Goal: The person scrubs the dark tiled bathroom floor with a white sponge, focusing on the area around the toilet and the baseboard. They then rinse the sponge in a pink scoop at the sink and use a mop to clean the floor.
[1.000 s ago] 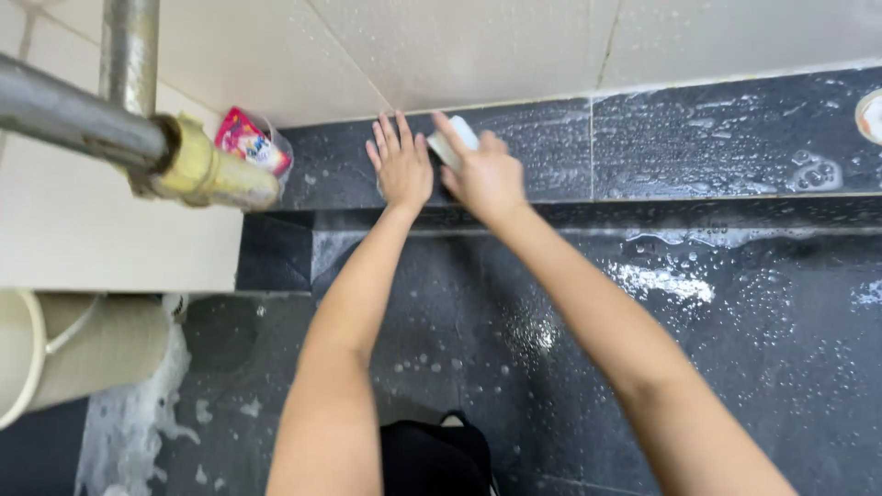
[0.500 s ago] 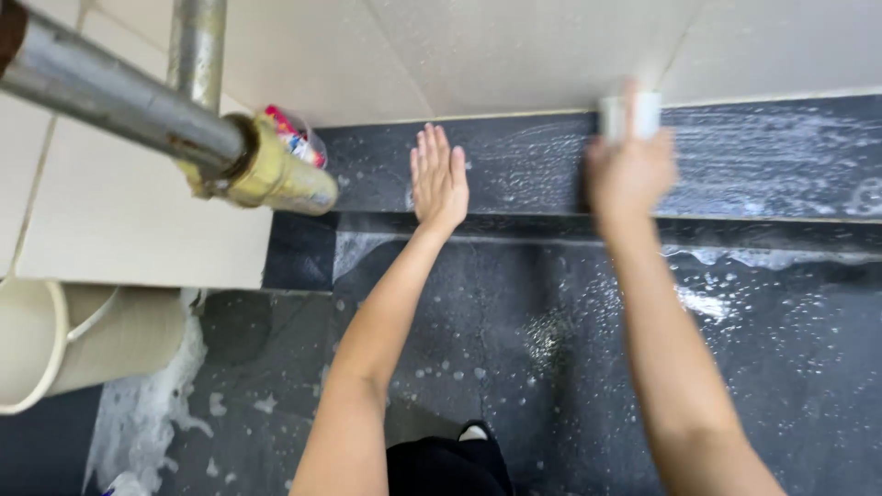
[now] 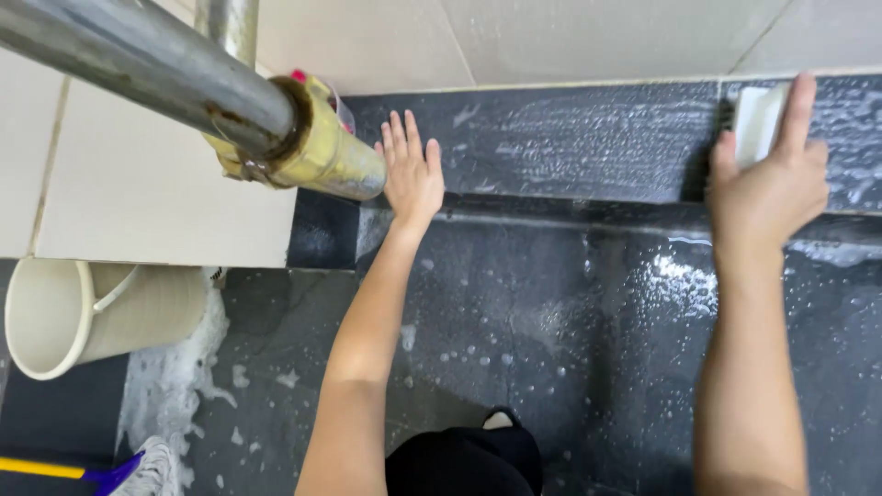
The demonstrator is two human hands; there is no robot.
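The right hand [image 3: 767, 184] presses a white sponge block [image 3: 755, 124] flat against the dark, soapy wall tile [image 3: 588, 138], fingers spread over it, while the left hand [image 3: 412, 170] lies open with its palm on the same dark tile band, well apart from the right. A metal pipe [image 3: 138, 60] with a brass fitting [image 3: 308, 147] crosses the upper left, just beside the left hand. Below, a cream bucket [image 3: 92, 312] stands on the wet, foam-flecked dark floor [image 3: 551, 340], near a mop with a yellow handle [image 3: 101, 468].
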